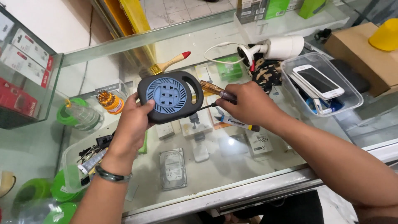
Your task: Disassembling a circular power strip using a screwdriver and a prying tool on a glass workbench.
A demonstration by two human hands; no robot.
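Seen from the head camera, red and white boxes (pixel 18 70) stand stacked inside a glass case at the far left of the frame. Green and dark boxes (pixel 273 8) sit on a shelf along the top edge, right of centre. A brown cardboard box (pixel 365 54) fills the upper right corner with a yellow cap (pixel 385 35) on it. Under the glass, at centre, lie a silver hard drive (pixel 173 169) and a white charger box (pixel 260 145).

The surface is a glass counter (pixel 232 178) with a metal front edge; tiled floor shows beyond it at the top.

At centre, the left hand (pixel 132 124) grips a black cable reel (pixel 170 96) with a blue socket face, fingers wrapped around its left edge, holding it upright above the counter. The right hand (pixel 248 103) is closed around a screwdriver (pixel 213 92) with an amber handle; its dark shaft meets the reel's right side.

Behind the reel lies a paintbrush (pixel 170 63) with a red-tipped handle. A white security camera (pixel 277 47) with its cable rests at upper right, beside a clear plastic tub (pixel 323 85) holding white phones (pixel 317 81). At left stand an orange jar of bits (pixel 110 101) and green tape rolls (pixel 33 191).
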